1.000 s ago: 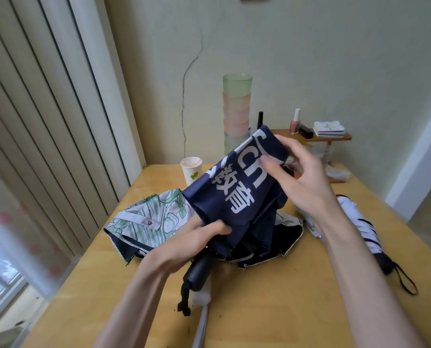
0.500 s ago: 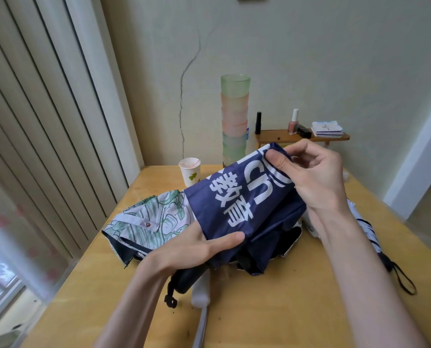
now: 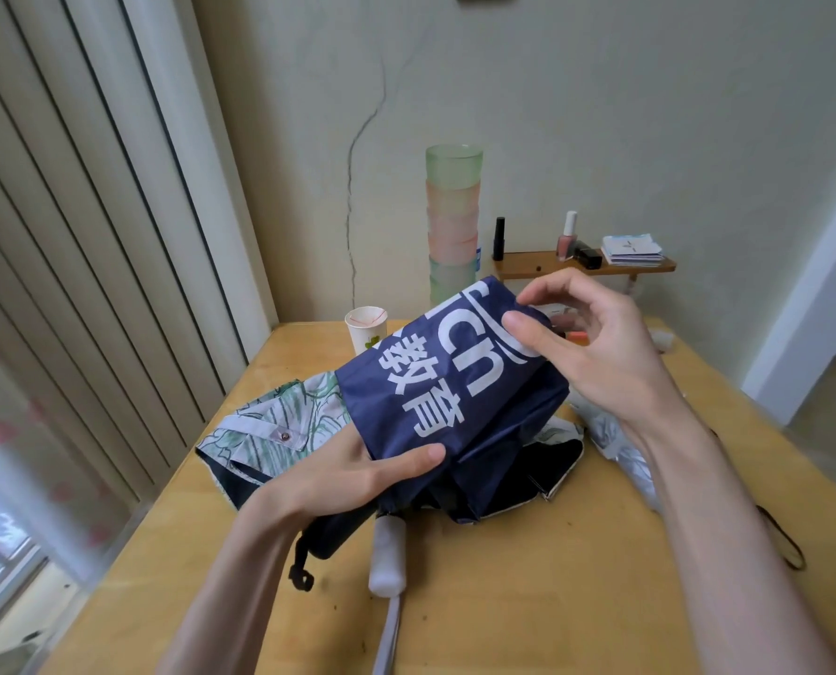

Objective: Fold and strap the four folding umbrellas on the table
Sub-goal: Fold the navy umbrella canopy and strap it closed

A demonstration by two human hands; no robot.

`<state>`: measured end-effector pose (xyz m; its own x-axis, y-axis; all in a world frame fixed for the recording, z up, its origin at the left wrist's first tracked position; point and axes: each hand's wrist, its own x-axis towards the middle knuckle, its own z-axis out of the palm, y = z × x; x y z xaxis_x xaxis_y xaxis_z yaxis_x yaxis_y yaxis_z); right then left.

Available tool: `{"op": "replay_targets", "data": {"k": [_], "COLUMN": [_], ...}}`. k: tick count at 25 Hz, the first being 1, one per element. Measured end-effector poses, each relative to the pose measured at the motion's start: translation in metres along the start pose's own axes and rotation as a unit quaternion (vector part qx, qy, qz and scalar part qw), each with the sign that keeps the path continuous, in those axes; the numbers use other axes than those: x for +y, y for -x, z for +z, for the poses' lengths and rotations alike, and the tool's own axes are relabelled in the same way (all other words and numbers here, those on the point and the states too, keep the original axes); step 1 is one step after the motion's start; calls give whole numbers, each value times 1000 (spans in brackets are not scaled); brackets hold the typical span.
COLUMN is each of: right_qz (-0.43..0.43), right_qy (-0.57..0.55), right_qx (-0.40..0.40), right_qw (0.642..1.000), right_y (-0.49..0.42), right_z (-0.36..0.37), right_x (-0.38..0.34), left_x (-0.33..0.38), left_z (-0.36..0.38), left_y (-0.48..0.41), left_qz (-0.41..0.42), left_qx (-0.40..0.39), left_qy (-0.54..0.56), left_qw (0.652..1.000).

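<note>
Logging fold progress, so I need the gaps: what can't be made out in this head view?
Head view:
- Navy umbrella: strap hidden by its folds and the left hand.
- White umbrella: mostly behind the arm of the right hand; strapped or not, unclear.
- White handle: which umbrella it belongs to is hidden under the navy one.

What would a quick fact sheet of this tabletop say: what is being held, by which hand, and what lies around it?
Held item: navy umbrella with white lettering, canopy loose
Left hand: grips its near end, thumb on top
Right hand: fingers pinch the fabric at its far end
On the table: green-patterned umbrella at left, white umbrella at right
Also there: paper cup, stacked tumblers
</note>
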<state>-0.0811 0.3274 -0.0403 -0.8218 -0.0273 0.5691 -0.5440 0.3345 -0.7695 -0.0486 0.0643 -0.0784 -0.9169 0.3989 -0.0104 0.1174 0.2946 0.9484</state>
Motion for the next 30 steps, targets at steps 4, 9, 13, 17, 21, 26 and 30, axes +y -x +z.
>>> {"op": "replay_targets", "data": {"k": [4, 9, 13, 17, 21, 26, 30], "right_qz": [19, 68, 75, 83, 132, 184, 187], "right_qy": [2, -18, -70, -104, -123, -113, -75], "right_qx": [-2, -30, -25, -25, -19, 7, 48], "right_qw": [1000, 997, 994, 991, 983, 976, 978], "right_y": [-1, -1, -1, -1, 0, 1, 0], "right_z": [2, 15, 21, 20, 24, 30, 36], "right_x": [2, 3, 2, 2, -1, -1, 3], "left_x": [3, 3, -3, -5, -6, -12, -15], "left_z": [-14, -28, -27, -27, -28, -28, -25], "left_y": [5, 8, 4, 3, 2, -2, -6], "left_qz": [11, 2, 5, 12, 24, 38, 46], "left_qx": [0, -2, -1, 2, 11, 10, 10], "left_qy": [-39, -101, -107, -121, -151, -169, -170], "left_qw": [999, 995, 994, 993, 988, 985, 984]}}
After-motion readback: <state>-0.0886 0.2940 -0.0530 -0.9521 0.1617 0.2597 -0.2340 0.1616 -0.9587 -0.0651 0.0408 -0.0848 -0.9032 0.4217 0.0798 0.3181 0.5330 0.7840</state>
